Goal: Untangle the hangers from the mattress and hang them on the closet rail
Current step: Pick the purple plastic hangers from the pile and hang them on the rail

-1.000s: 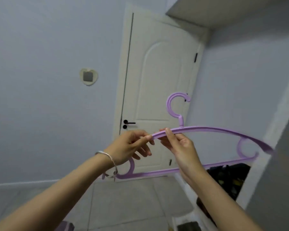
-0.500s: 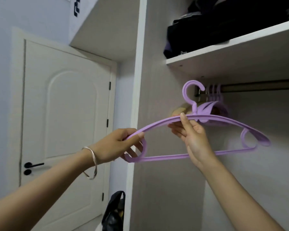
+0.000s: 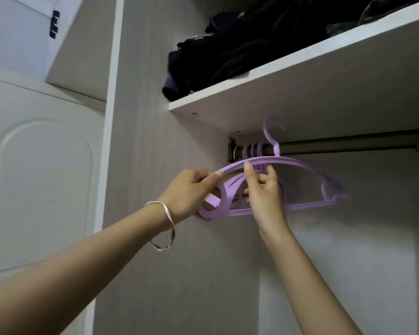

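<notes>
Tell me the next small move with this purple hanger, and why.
Probably lift the hanger slightly and carry its hook over the rail, then lower it. Both the left hand and right hand grip it, and the hook isn't yet resting on the rail.

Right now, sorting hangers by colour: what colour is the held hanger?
Light purple hanger, clearest in the head view.

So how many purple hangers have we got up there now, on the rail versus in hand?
Purple hangers on the closet rail: 3 hooks visible
Purple hanger in hand, hook not over the rail: 1, held by left hand and right hand
Total: 4
</notes>
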Demonstrator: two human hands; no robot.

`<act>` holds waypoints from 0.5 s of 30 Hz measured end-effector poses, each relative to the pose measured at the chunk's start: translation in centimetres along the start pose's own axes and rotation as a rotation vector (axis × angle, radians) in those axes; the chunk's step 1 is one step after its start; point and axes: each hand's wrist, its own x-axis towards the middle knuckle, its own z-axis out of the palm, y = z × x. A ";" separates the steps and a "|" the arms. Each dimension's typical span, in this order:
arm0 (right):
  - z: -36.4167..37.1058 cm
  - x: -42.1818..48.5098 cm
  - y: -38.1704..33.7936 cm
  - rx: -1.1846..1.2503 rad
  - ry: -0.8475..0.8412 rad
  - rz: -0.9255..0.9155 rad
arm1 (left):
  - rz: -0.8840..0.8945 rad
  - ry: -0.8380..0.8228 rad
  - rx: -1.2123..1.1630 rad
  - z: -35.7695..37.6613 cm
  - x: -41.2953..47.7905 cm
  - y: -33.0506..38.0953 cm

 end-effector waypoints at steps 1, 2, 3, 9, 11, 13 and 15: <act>-0.2 0.5 0.2 -0.009 -0.001 0.000 | 0.005 0.006 0.006 0.5 0.6 0.3; -0.2 0.9 0.2 -0.018 -0.001 0.010 | 0.009 0.010 0.020 1.1 1.3 0.6; -0.4 1.4 0.4 -0.023 -0.014 0.026 | 0.012 0.014 0.040 1.7 1.8 0.8; -1.0 5.2 1.9 -0.078 -0.032 0.083 | 0.028 0.006 0.149 4.4 5.0 1.4; -1.4 6.1 2.0 -0.143 -0.033 0.128 | 0.000 -0.049 0.187 4.9 5.9 1.7; -1.8 6.8 2.2 -0.204 -0.038 0.158 | -0.026 -0.105 0.213 5.1 6.9 1.8; -2.2 7.6 3.1 -0.240 -0.035 0.172 | -0.035 -0.151 0.284 5.2 7.7 1.6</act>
